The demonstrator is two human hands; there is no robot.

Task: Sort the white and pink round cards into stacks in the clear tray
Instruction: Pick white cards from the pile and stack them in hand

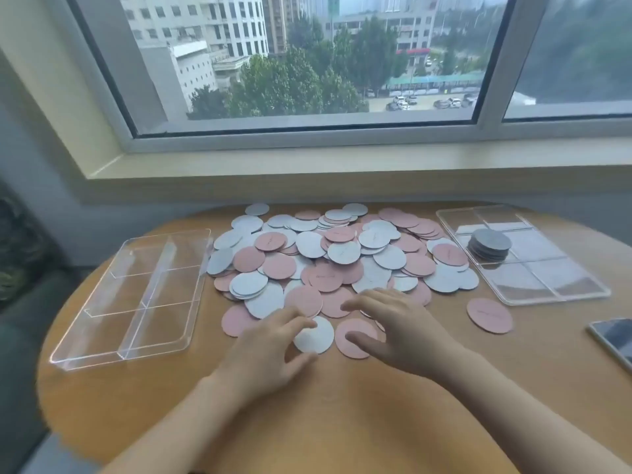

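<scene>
Both bare forearms reach in from the near edge of the round wooden table. At the near edge of the pile, the left hand holds a white round card, fingers curled over its left rim and thumb under its near edge. Just to the right, the right hand lies palm down with fingers spread and nearly straight; its thumb rests on a pink round card that lies flat on the wood, and its fingertips reach the near cards of the heap. The frame is blurred there, so whether they press or only brush the cards cannot be told.

Beyond the hands, the pile of white and pink round cards spreads loose and overlapping across the middle of the table. One lone pink card lies apart to the right, near the front corner of the right clear tray. That tray is divided into compartments, and a short stack of grey-looking cards stands in a middle compartment on its left side. A second clear divided tray sits left of the pile. At the right edge of the view, part of a phone lies on the table. Behind the table runs a pale windowsill.
</scene>
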